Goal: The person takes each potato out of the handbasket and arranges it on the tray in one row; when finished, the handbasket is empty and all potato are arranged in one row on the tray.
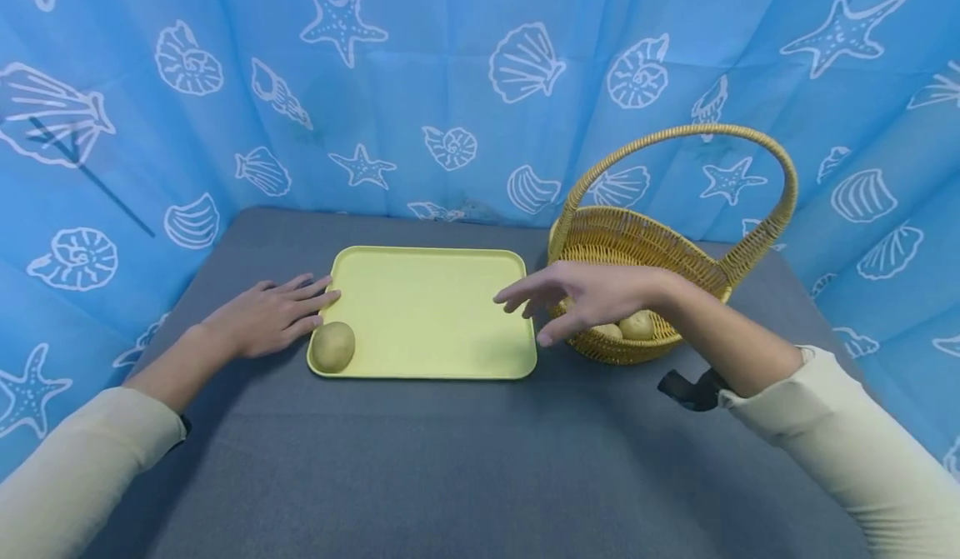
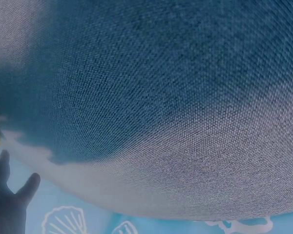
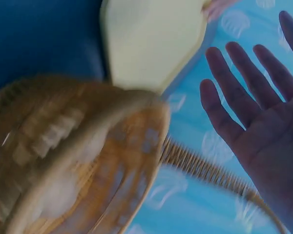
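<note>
Step in hand: a transfer of potatoes between basket and tray is suggested; a pass by the empty right hand is judged to be under way, though its direction cannot be told.
Tray: the yellow tray (image 1: pixel 427 317) is laid flat on the grey counter (image 1: pixel 450 467), with one potato (image 1: pixel 333 347) placed in its near left corner.
Basket: the wicker basket (image 1: pixel 626 230) is set just right of the tray; more potatoes (image 1: pixel 637 326) are seen inside, partly hidden by the right arm, so no count can be given.
Left hand: the left hand (image 1: pixel 262 317) is spread at the tray's left rim, fingertips laid over the edge, thumb just beside the potato; nothing is gripped.
Right hand: the right hand (image 1: pixel 592 292) is held above the gap between tray and basket, fingers wide apart, nothing carried.
Next move: if another potato is to be fetched, the fingers need to be lowered inside the basket's rim, clear of the tall handle (image 1: pixel 690 132), and closed around one; the tray is best steadied meanwhile.
</note>
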The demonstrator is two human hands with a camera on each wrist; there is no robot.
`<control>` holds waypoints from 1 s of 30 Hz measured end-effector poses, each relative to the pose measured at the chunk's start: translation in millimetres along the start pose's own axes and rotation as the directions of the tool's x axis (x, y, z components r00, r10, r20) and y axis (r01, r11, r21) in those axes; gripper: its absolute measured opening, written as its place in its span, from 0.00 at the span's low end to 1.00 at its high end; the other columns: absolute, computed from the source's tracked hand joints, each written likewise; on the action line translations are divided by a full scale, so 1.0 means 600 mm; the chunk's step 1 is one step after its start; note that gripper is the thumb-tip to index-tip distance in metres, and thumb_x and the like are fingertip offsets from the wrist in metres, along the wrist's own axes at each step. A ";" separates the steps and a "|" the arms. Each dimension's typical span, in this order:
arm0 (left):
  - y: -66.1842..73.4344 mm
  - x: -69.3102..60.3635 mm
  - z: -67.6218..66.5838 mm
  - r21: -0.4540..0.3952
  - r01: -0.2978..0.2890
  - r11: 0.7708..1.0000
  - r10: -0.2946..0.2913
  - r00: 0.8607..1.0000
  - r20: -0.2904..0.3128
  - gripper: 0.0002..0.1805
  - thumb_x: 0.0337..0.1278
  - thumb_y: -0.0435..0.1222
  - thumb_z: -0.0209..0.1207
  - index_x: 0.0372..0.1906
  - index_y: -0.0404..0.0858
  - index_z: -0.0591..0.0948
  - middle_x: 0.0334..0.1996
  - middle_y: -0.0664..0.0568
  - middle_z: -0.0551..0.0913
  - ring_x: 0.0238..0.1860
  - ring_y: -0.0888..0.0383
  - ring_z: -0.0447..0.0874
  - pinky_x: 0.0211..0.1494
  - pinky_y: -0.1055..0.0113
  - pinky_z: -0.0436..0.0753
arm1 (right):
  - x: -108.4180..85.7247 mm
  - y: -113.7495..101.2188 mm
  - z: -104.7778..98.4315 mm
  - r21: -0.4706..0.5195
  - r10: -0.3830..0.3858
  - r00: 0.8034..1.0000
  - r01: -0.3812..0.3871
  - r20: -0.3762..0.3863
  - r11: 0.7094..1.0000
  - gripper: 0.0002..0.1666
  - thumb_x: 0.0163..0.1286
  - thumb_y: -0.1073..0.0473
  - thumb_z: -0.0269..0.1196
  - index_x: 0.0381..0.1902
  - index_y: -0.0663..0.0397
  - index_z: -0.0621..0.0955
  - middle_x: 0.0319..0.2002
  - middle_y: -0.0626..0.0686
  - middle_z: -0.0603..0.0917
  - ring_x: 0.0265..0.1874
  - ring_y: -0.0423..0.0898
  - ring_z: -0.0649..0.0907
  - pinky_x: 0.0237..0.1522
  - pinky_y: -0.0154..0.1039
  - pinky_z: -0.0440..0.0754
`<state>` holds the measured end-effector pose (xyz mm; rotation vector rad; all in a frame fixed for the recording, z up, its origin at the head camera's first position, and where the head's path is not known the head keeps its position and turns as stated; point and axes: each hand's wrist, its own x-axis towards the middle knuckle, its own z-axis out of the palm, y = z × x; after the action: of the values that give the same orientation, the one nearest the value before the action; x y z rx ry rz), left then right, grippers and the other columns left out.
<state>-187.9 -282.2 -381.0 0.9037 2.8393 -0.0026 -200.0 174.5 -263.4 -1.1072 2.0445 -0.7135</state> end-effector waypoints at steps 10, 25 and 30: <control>0.003 0.002 -0.006 0.009 -0.003 1.000 0.003 1.000 0.022 0.30 0.79 0.51 0.43 0.77 0.45 0.63 0.76 0.44 0.59 0.75 0.38 0.55 0.66 0.33 0.63 | -0.094 0.088 -0.050 0.142 0.136 0.990 -0.140 0.041 0.980 0.40 0.69 0.58 0.67 0.75 0.58 0.65 0.72 0.58 0.69 0.72 0.55 0.67 0.70 0.60 0.61; -0.001 0.003 -0.001 0.012 0.011 1.000 -0.012 0.999 0.033 0.30 0.79 0.53 0.41 0.78 0.46 0.62 0.77 0.45 0.58 0.76 0.39 0.54 0.66 0.33 0.62 | -0.153 0.178 -0.084 0.274 0.355 0.922 -0.385 0.154 0.881 0.35 0.70 0.64 0.64 0.72 0.64 0.68 0.70 0.62 0.70 0.70 0.58 0.69 0.64 0.38 0.72; 0.000 0.003 -0.001 0.005 0.015 1.000 -0.016 0.999 0.033 0.31 0.79 0.53 0.41 0.78 0.46 0.62 0.77 0.45 0.58 0.76 0.39 0.54 0.67 0.33 0.61 | -0.157 0.188 -0.087 0.282 0.375 0.912 -0.408 0.168 0.868 0.34 0.69 0.63 0.64 0.70 0.65 0.69 0.68 0.62 0.73 0.67 0.56 0.74 0.66 0.42 0.71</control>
<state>-189.4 -281.3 -380.7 0.8745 2.8172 -0.0265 -258.3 317.9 -284.7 -0.5129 1.8987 -0.7159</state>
